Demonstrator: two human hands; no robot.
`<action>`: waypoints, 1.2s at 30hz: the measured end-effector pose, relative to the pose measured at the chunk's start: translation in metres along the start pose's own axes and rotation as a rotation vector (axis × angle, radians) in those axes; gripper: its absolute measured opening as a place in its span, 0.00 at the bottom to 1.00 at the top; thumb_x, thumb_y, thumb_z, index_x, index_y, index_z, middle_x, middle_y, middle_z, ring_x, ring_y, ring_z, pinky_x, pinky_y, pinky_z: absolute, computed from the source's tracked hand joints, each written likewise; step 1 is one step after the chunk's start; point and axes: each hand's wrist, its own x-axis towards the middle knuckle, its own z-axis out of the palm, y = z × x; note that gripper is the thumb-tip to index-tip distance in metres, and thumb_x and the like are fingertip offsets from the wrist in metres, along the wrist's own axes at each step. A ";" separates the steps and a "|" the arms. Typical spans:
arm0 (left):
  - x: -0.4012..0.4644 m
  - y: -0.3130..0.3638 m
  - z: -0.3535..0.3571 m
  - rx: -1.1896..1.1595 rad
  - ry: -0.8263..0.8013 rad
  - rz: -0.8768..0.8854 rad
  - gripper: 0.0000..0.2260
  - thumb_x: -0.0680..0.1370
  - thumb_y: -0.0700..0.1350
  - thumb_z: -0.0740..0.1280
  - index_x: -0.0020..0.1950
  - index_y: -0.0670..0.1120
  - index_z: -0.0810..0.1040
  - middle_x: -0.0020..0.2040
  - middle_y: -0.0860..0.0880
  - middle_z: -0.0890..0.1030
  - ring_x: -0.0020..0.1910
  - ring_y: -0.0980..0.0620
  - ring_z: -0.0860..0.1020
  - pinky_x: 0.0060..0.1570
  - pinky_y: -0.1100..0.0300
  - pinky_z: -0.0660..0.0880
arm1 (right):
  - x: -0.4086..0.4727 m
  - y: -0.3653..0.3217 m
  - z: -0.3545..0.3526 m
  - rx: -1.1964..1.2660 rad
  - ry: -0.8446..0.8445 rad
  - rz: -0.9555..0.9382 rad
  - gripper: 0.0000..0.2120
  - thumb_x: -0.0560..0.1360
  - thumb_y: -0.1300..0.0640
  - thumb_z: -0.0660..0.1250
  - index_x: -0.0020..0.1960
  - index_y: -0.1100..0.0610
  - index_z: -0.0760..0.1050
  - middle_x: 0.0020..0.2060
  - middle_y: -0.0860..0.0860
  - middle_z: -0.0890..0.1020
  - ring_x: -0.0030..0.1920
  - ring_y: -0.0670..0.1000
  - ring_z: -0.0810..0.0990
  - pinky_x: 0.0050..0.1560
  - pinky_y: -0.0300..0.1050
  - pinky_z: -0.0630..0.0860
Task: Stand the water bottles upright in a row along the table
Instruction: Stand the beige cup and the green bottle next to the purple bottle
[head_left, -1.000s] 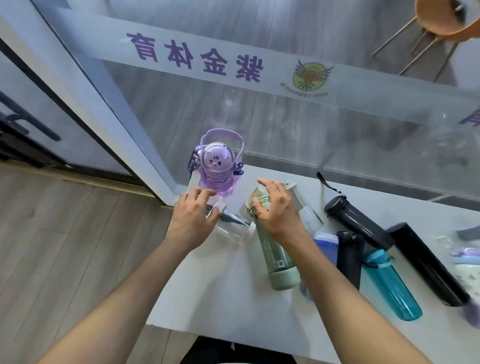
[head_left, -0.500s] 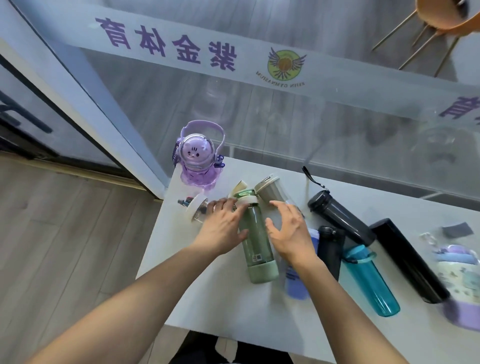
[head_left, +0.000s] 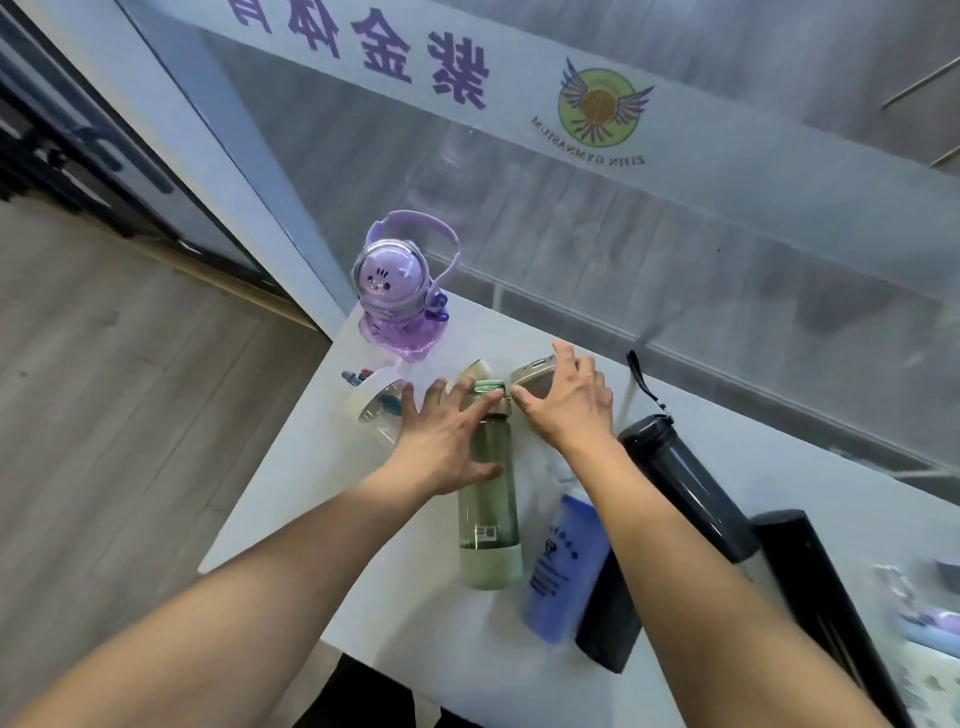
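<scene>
A purple astronaut-shaped bottle (head_left: 400, 291) stands upright at the table's far left corner. A green bottle (head_left: 488, 519) lies on its side, cap pointing away from me. My left hand (head_left: 447, 441) rests flat over its upper part, fingers spread, index finger touching the cap. My right hand (head_left: 566, 405) curls over the beige lid of a clear bottle (head_left: 532, 371) lying just right of the green cap, thumb on the near side. Another clear bottle with a white lid (head_left: 374, 410) lies left of my left hand.
A blue bottle (head_left: 563, 566), two dark bottles (head_left: 685, 493) (head_left: 608, 623) and a long black flask (head_left: 826, 597) lie on the white table (head_left: 311, 493) to the right. More pale bottles sit blurred at the far right edge. A glass wall runs behind the table.
My left hand left the white-lidded bottle and moved right onto the green bottle. My right hand shifted from beside the green bottle up onto the beige-lidded bottle.
</scene>
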 end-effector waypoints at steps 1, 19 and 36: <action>-0.004 -0.001 0.001 0.011 0.007 -0.014 0.43 0.66 0.72 0.65 0.76 0.64 0.51 0.78 0.51 0.55 0.76 0.42 0.53 0.70 0.32 0.45 | 0.005 -0.001 0.002 -0.015 -0.027 0.009 0.39 0.72 0.36 0.68 0.75 0.51 0.59 0.65 0.57 0.70 0.66 0.60 0.70 0.65 0.55 0.66; -0.060 -0.034 0.019 -0.092 0.046 -0.125 0.44 0.65 0.75 0.62 0.76 0.63 0.51 0.76 0.51 0.62 0.76 0.42 0.55 0.68 0.28 0.39 | 0.002 -0.037 -0.022 0.293 0.115 -0.068 0.47 0.63 0.44 0.75 0.76 0.50 0.58 0.62 0.57 0.72 0.62 0.60 0.75 0.65 0.53 0.72; -0.062 -0.037 0.022 -0.139 0.076 -0.112 0.43 0.65 0.74 0.64 0.75 0.60 0.55 0.76 0.50 0.61 0.77 0.42 0.55 0.69 0.30 0.35 | -0.001 -0.056 -0.008 0.252 0.210 -0.218 0.45 0.65 0.51 0.78 0.77 0.51 0.61 0.63 0.54 0.68 0.62 0.57 0.71 0.64 0.51 0.73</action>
